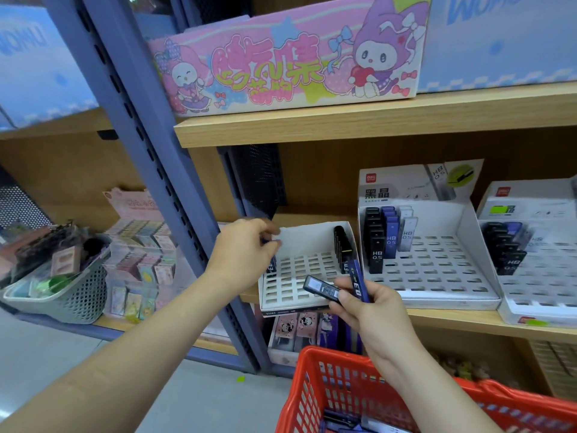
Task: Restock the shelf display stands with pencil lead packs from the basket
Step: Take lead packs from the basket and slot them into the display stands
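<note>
Two pencil lead packs are sitting in the right hand [374,307], just in front of the slotted white display stand [312,304]. They are a black pack [321,289] and a blue pack [359,279], fanned apart and pinched only at their lower ends by curled fingers. The left hand [246,248] is reaching over the stand's back-left corner. Its fingertips are closing in a pinch on what looks like the top of a dark pack [271,268] standing in the stand's left column. How firmly it is seated, I cannot tell.

The looser risk is probably lying with the right hand. The black pack is jutting out sideways over the stand's front edge, and a small shift of grip could be sending it down past the edge. The left forearm is crossing close to the stand's left wall, and a nudge there could be skewing the light cardboard stand. The row of black packs [342,245] along the stand's right wall is standing unsupported and could be toppling if the stand is jolted. Below and in front of the stand, the red basket [315,385] is holding more packs [340,421].
</note>
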The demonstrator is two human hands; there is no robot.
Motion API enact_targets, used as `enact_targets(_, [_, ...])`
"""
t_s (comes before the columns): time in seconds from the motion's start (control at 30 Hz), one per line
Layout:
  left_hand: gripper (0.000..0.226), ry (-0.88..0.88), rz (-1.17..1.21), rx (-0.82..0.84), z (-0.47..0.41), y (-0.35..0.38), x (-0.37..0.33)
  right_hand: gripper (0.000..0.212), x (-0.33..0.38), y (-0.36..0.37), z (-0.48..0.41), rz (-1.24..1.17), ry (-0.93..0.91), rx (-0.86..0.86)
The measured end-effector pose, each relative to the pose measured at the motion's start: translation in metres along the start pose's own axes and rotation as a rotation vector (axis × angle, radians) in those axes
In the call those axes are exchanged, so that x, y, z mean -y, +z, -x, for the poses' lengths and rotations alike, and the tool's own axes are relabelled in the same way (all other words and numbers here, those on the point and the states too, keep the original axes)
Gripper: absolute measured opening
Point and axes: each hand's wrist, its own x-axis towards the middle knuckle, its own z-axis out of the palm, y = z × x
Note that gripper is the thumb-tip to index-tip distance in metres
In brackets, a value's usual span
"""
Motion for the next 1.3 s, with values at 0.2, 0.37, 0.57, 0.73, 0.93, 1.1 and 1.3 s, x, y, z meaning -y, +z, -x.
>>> enact_targets(0.2, [0.025,0.065,0.460,0.596,0.013,-0.002,-0.031,0.016,0.013,-0.005,0.009,-0.383,0.109,0.065])
enact_targets(0.37, [0.004,-0.039,0.668,0.461,0.015,0.002,-0.042,0.017,0.031,-0.026,0.020,-0.265,0.167,0.170])
enact_targets(0.57, [0.015,0.009,0.656,0.391,0.014,0.011,-0.074,0.029,0.057,-0.062,0.019,0.149,0.089,0.277])
enact_targets(0.73, [0.014,0.043,0.655,0.363,0.005,0.016,-0.109,0.034,0.069,-0.103,0.011,0.181,0.068,0.240])
enact_targets(0.93, [0.011,0.018,0.574,0.289,-0.005,0.044,-0.159,0.016,0.080,-0.152,0.004,0.147,-0.174,0.019])
enact_targets(1.1, [0.015,0.044,0.615,0.336,-0.008,0.084,-0.210,0.016,0.093,-0.200,0.006,-0.118,-0.229,-0.170])
enact_targets(1.3, [0.018,0.096,0.472,0.254,-0.015,0.127,-0.249,0.017,0.086,-0.240,0.001,-0.278,-0.170,-0.282])
